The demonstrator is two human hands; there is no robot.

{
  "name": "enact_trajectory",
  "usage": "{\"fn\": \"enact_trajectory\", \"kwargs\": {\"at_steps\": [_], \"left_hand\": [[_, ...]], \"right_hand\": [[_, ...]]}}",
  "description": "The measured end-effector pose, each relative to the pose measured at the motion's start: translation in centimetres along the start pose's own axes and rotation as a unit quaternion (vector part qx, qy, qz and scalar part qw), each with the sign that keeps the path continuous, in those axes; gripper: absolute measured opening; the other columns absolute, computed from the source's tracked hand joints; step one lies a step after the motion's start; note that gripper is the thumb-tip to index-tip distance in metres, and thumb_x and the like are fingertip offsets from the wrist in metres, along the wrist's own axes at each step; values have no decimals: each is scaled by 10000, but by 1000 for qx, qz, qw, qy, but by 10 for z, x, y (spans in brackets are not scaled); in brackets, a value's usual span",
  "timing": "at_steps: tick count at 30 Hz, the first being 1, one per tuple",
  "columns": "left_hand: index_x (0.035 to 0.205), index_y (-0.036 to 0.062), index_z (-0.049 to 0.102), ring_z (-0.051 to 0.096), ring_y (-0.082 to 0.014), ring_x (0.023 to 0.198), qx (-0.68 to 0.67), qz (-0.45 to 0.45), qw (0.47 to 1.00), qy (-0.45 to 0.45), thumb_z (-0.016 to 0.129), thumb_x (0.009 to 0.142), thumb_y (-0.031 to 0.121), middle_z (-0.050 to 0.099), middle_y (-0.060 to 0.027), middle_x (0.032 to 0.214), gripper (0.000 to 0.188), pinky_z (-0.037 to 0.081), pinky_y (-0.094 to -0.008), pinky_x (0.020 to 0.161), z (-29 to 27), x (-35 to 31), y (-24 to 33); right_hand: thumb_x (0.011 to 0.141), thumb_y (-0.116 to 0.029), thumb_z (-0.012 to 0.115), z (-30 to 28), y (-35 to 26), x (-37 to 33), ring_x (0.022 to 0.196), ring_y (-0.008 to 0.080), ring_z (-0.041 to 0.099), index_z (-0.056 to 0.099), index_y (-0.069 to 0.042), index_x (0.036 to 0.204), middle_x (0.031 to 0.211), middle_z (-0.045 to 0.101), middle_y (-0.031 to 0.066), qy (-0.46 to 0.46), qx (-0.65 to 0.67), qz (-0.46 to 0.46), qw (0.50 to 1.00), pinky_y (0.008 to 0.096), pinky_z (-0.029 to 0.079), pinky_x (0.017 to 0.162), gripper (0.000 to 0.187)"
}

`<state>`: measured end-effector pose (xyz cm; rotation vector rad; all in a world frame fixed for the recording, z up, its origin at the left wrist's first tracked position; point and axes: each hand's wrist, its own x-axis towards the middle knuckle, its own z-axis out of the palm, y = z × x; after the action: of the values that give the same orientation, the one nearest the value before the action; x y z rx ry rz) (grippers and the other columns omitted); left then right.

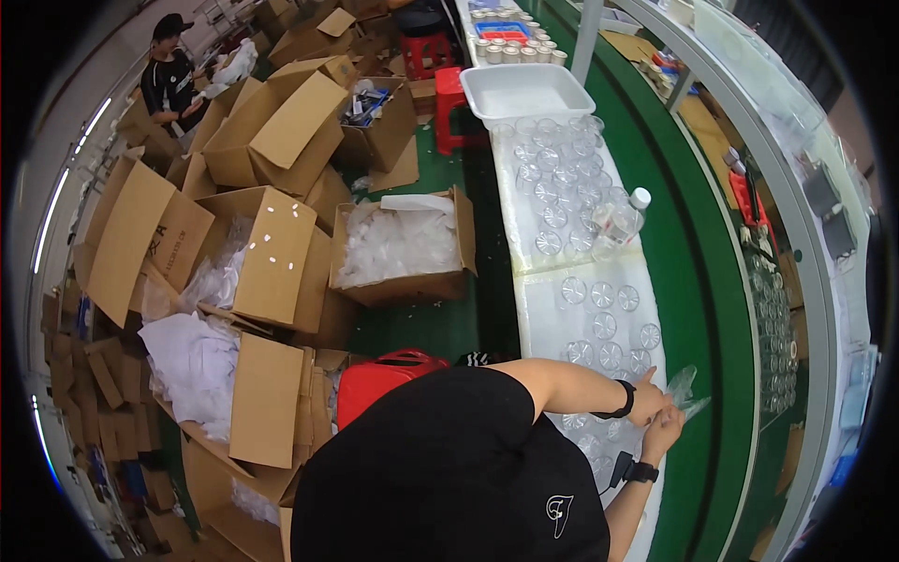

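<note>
My left hand [644, 401], with a black band at the wrist, closes on a crumpled, clear plastic piece [684, 382] at the right edge of the white table [529, 304]. Just below it, my right hand [662, 433], with a dark watch on its wrist, pinches the same piece; the fingertips of both hands nearly touch. Whether the piece is a bag or a cup is too small to tell. Beside and under my forearms, clear round cups [610, 355] stand in loose rows. Farther up the table, a clear bottle with a white cap [622, 217] leans among more cups.
A white tub [527, 92] and several small jars [520, 52] occupy the table's far end. Open cartons, one holding white plastic pieces [398, 245], crowd the left. A red stool [449, 108] is near the table. A metal frame [749, 122] rises right. Another person [170, 80] works far left.
</note>
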<state>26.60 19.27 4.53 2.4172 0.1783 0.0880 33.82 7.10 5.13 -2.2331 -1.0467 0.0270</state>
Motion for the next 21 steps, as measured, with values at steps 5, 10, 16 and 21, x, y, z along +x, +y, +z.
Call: {"fn": "enact_trajectory", "kwargs": {"at_steps": [5, 10, 16, 21], "left_hand": [[952, 11, 555, 615, -324, 868, -64, 19, 997, 37, 636, 699, 287, 636, -165, 853, 383, 123, -656, 1010, -5, 2, 3], [880, 29, 604, 622, -325, 850, -55, 83, 993, 59, 624, 721, 345, 638, -153, 823, 354, 130, -678, 981, 1, 7, 8], [733, 66, 653, 621, -312, 808, 56, 126, 990, 29, 610, 754, 337, 632, -162, 832, 275, 402, -538, 817, 26, 12, -16], [718, 62, 655, 604, -327, 760, 17, 25, 999, 13, 592, 781, 330, 613, -176, 792, 283, 482, -428, 639, 19, 14, -10]], "right_hand": [[876, -125, 551, -21, -28, -5, 795, 186, 519, 581, 2, 849, 830, 521, 78, 8, 330, 188, 925, 307, 422, 723, 133], [883, -131, 563, -34, -23, -15, 789, 148, 496, 571, -1, 849, 811, 502, 50, 21, 353, 196, 914, 282, 413, 721, 134], [855, -167, 595, -45, -7, -19, 845, 218, 539, 565, -2, 918, 894, 546, 94, -84, -48, 90, 991, 325, 419, 783, 179], [726, -156, 718, -29, 2, -27, 813, 253, 523, 577, -9, 898, 889, 518, 122, -4, 43, 66, 997, 345, 431, 749, 266]]}}
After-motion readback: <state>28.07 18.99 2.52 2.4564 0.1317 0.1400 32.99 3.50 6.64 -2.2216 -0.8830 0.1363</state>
